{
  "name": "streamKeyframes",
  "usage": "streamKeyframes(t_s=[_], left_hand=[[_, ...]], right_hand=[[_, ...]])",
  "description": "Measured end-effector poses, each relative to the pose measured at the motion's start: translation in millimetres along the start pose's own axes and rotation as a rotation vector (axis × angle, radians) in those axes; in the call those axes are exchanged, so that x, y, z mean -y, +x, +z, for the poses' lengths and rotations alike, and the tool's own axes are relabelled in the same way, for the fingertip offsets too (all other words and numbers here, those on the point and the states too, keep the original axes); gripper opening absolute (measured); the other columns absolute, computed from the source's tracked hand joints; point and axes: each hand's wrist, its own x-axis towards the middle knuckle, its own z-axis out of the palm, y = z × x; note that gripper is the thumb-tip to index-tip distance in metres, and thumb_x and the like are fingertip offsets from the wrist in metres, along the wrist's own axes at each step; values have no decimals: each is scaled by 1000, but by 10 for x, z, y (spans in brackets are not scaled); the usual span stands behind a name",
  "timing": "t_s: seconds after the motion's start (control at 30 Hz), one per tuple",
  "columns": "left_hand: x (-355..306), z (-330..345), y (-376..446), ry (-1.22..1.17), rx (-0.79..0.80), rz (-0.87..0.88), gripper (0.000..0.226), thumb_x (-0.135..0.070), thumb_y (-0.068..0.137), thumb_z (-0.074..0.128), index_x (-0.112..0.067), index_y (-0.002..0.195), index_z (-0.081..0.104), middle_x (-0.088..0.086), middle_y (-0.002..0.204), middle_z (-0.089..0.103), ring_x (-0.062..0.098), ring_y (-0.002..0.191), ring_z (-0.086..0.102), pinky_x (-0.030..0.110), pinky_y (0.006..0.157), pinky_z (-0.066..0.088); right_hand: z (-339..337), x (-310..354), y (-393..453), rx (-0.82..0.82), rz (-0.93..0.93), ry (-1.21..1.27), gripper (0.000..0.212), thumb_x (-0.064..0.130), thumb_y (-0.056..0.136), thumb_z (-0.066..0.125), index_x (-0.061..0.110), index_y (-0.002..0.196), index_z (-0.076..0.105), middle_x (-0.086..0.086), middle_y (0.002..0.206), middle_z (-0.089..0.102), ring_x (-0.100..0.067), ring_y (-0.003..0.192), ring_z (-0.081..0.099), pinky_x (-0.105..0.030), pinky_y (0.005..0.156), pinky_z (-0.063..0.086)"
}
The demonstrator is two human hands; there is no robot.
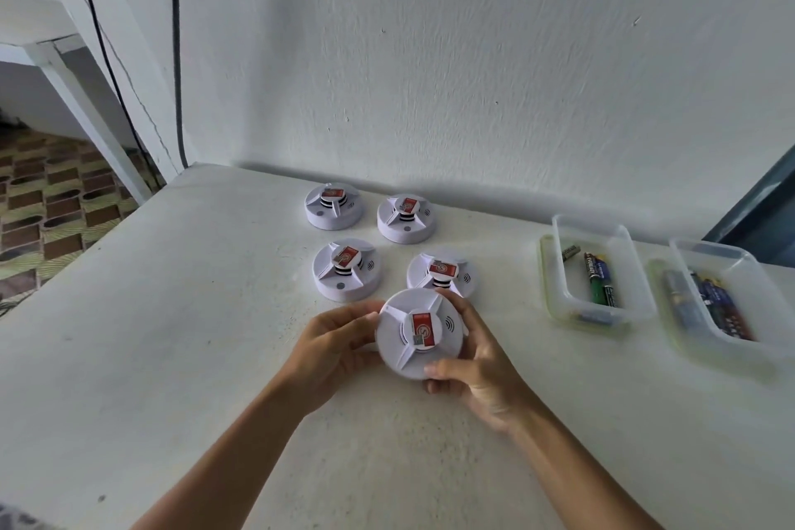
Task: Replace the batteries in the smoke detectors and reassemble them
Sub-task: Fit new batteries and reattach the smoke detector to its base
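Observation:
A round white smoke detector (398, 351) with a red label on its centre is held just above the white table, face up. My left hand (333, 342) grips its left edge with curled fingers. My right hand (477, 361) wraps its right side, thumb on the near rim. Several more white detectors stand behind it in two rows, the nearest one (443, 273) partly hidden by the held one, another (347, 269) to its left. Two clear plastic tubs hold batteries: the left tub (559, 271) and the right tub (684, 306).
The white table (193, 357) ends at a white wall behind the detectors. Its left edge drops to a patterned floor (47, 207). Two black cables (174, 56) run down the wall at the back left corner. A dark frame stands at the far right.

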Motion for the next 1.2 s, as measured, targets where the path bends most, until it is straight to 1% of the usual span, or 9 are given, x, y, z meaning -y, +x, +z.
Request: streamKeyframes(t_s=[0.3,0.47,0.6,0.67,0.8,0.87,0.93,1.0,1.2], left_hand=[[66,-145,73,-134,47,-45,59,-22,84,57,13,130,48,32,134,53,39,115,57,53,97,47],[83,-154,69,-185,78,-24,74,-36,62,84,7,118,60,27,124,61,35,107,63,49,89,53],[88,-156,40,-182,100,-17,80,-38,60,85,7,120,58,26,125,61,35,109,62,47,89,55],[90,-157,40,-202,108,-15,76,-35,66,81,8,122,56,27,127,59,35,109,62,46,88,55],[112,-161,34,-218,71,-18,40,-21,88,48,3,116,62,28,128,58,34,104,66,46,83,58],[115,-167,38,-219,84,-17,46,-28,84,60,2,119,61,28,128,59,35,105,65,48,84,57],[107,-169,41,-215,97,-17,74,-37,64,83,0,123,59,26,126,61,35,106,65,48,85,57],[101,-164,40,-205,87,-21,90,-40,53,90,0,126,56,24,124,62,35,106,64,48,85,57],[112,-176,15,-191,101,1,82,-29,64,86,3,131,51,27,126,60,37,108,64,49,86,56]], right_hand=[[-25,-60,9,1,-8,26,85,-9,61,66,28,135,46,-4,106,66,-19,82,61,-29,49,49],[-33,-70,10,11,-9,33,84,-9,62,65,30,134,47,-5,105,67,-19,81,61,-30,50,49],[-37,-62,2,17,-4,18,81,-8,63,66,35,130,50,0,100,69,-18,82,62,-31,51,50],[-34,-58,-4,20,-8,17,80,-8,63,65,36,128,51,1,99,69,-18,81,62,-32,51,50],[-20,-47,-13,16,-10,24,80,-9,63,65,33,129,50,1,97,69,-19,79,62,-32,50,50],[-17,-45,-16,12,-7,20,81,-9,62,64,31,131,49,1,96,69,-19,78,62,-32,49,50],[-16,-40,-16,12,-7,15,82,-9,62,64,31,131,49,2,96,70,-18,77,62,-32,49,51],[-11,-38,-17,14,-10,15,81,-9,62,65,32,130,50,2,95,69,-18,76,62,-32,49,51],[-17,-53,-26,13,-10,4,81,-9,62,66,32,131,51,-4,100,67,-21,79,61,-33,51,51]])
